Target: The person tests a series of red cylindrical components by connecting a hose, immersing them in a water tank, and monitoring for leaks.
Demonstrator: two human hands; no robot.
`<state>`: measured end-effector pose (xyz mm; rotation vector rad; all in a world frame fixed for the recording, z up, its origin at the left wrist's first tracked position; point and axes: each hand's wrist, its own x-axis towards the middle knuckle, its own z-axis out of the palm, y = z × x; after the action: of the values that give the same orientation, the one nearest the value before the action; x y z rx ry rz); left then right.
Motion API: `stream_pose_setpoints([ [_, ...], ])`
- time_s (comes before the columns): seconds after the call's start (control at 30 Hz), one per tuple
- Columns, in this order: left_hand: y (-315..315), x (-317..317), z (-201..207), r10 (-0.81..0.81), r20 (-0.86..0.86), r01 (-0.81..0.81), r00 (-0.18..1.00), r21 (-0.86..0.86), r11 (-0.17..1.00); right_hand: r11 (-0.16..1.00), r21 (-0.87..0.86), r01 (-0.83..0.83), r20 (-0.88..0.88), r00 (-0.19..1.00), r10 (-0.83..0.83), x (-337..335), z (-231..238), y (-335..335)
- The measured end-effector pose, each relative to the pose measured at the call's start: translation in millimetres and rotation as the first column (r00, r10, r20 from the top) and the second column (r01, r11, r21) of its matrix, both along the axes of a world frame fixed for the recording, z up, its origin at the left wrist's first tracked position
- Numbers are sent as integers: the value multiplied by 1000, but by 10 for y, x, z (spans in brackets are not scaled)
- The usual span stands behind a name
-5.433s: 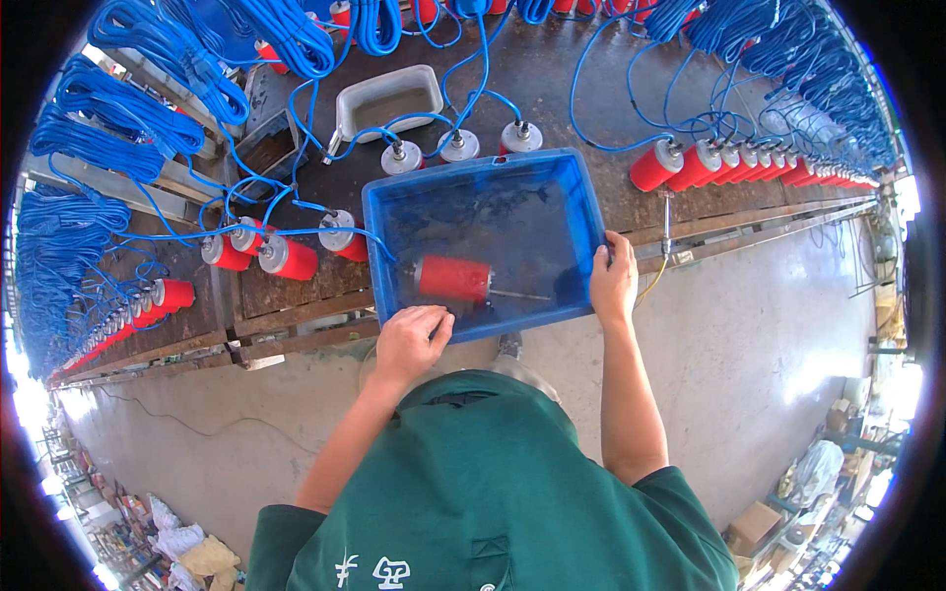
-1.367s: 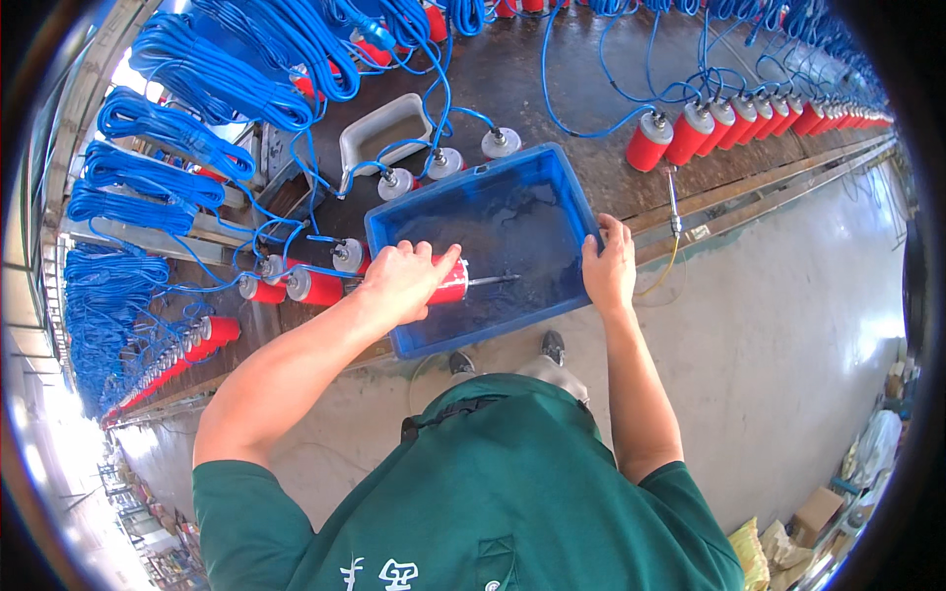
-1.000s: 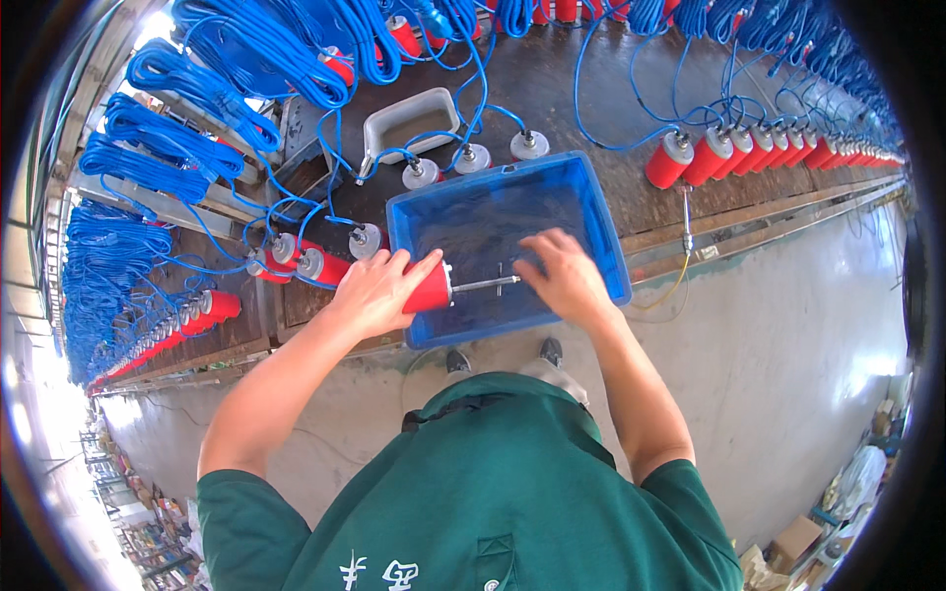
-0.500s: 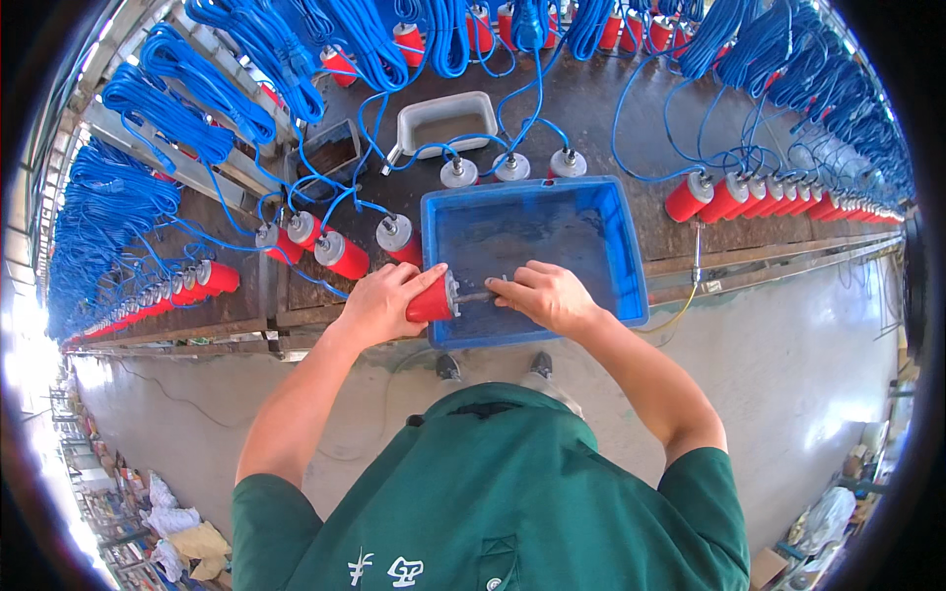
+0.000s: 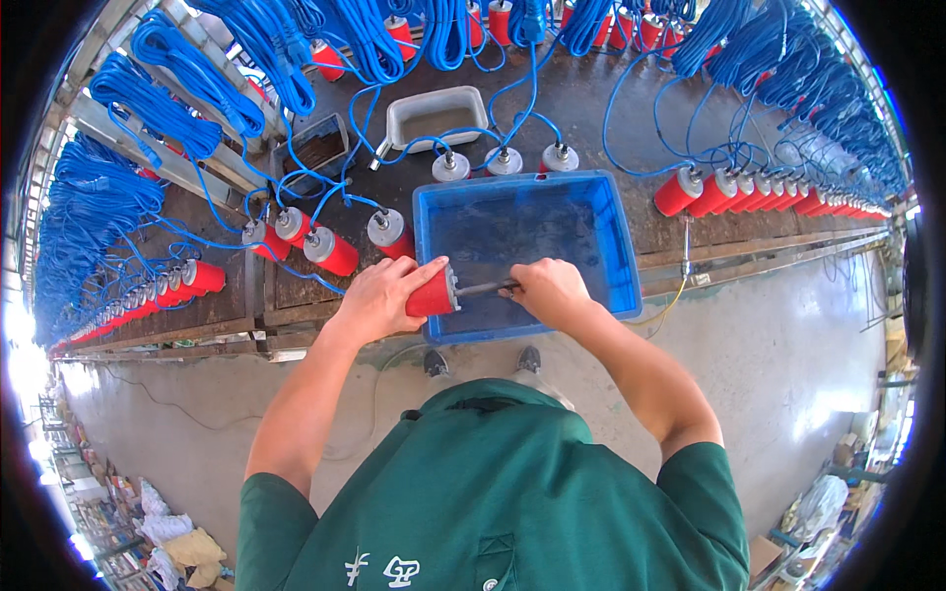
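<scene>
Left hand [image 5: 379, 298] grips red cylinder [image 5: 430, 295]; right hand [image 5: 550, 291] pinches dark rod [image 5: 482, 289] at its end, blue tub [image 5: 624, 251] beneath. Likely working the rod; next move seems to call for cylinder held steady.

Head view, wide fisheye, pitched steeply down.
Left lens of a pair worn on the person's head; faces forward over the green shirt [image 5: 493, 483], nearest; left hand [image 5: 379, 300] and right hand [image 5: 552, 294] mid-frame, bench [image 5: 576, 108] farther off, edges bowed toward the dark rim.
</scene>
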<state>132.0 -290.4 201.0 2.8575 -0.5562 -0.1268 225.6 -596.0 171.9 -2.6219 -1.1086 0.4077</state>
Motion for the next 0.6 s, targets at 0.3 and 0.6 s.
stream_pose_setpoints([
  [0.3, -34, -43, 19, 3, -7, -3, 1000, 25, 1000, 769, 273, 578, -916, 401, 24, -104, 22, -175],
  [0.6, -38, -29, 16, 19, -23, -19, 1000, 5, 1000, 819, 555, 142, -421, 898, 130, -101, 18, -185],
])
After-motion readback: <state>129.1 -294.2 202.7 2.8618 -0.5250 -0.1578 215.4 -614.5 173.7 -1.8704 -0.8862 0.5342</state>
